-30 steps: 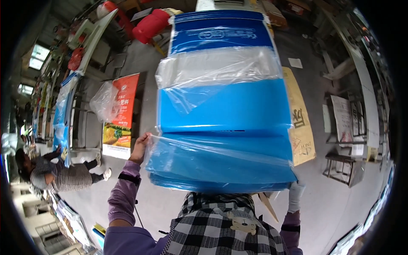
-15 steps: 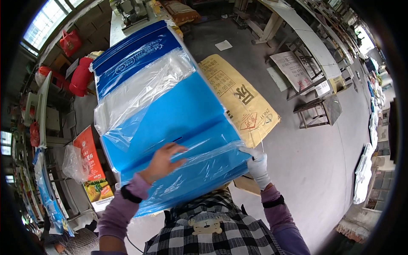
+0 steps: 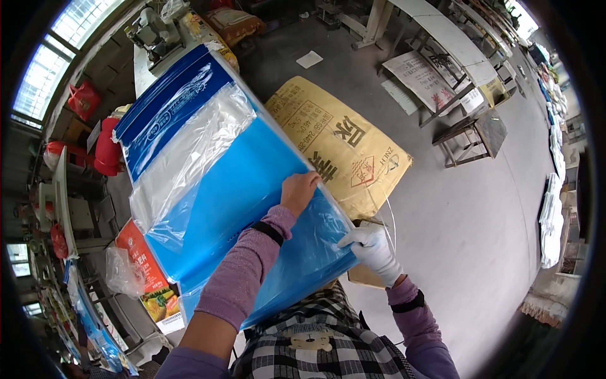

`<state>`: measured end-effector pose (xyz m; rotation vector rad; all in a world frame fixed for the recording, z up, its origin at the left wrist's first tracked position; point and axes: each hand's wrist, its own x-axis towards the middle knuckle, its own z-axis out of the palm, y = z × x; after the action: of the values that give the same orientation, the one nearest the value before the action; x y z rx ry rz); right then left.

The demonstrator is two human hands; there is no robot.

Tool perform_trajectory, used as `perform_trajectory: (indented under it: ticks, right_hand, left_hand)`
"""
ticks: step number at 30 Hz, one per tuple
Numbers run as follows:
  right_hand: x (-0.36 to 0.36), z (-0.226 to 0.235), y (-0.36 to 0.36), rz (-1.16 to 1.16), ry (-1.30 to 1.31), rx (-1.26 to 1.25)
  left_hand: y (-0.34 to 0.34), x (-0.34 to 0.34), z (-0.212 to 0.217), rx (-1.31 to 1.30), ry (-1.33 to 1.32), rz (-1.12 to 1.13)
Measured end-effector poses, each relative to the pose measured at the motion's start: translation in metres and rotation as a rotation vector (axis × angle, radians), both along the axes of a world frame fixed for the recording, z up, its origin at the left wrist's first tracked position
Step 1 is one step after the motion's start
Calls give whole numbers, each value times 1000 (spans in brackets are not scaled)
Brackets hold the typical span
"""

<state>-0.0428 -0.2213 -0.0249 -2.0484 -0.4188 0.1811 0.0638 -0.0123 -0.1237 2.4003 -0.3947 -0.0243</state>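
A stack of blue plastic bags (image 3: pixel 227 170) lies in front of me, with darker blue printed ends at the far side. A band of clear plastic film (image 3: pixel 196 136) crosses it, and clear film also covers the near part. My left hand (image 3: pixel 299 191), bare, is closed at the right edge of the top bag; its fingertips are partly hidden. Nearer to me, my right hand (image 3: pixel 372 249) in a white glove pinches the bag's near right corner. Thin white strands (image 3: pixel 394 224) loop up beside the glove.
A yellow printed sack (image 3: pixel 341 145) lies to the right under the stack's edge. Left are an orange printed sack (image 3: pixel 142 252) and a crumpled clear bag (image 3: pixel 123 271). A sewing machine (image 3: pixel 154 31) stands far left; a small stool (image 3: pixel 470 139) stands right.
My left hand has moved right and away from me, from open above the middle of the bags to closed at their right edge. My right hand stays at the near corner.
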Motion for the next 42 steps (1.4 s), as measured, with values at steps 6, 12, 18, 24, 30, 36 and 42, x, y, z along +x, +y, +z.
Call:
perform_trajectory:
  ticks: [6, 12, 18, 24, 30, 36, 42]
  right_hand:
    - [-1, 0, 3, 48, 164, 30]
    - [-23, -31, -6, -191, 424, 89]
    - [-39, -54, -1, -321, 80, 21]
    - [-44, -64, -8, -199, -2, -90]
    - [-47, -72, -6, -184, -16, -179]
    - [-40, -5, -22, -1, 195, -441]
    - [-38, 40, 45, 61, -156, -314]
  left_hand:
    - [-11, -31, 47, -274, -62, -279]
    - [67, -61, 47, 139, -253, 368]
    - [49, -223, 85, 71, 158, -289]
    - [137, -292, 53, 621, 346, 200]
    - [297, -414, 72, 811, 837, 732]
    - [222, -383, 115, 588, 202, 442]
    - [236, -360, 85, 392, 652, 317]
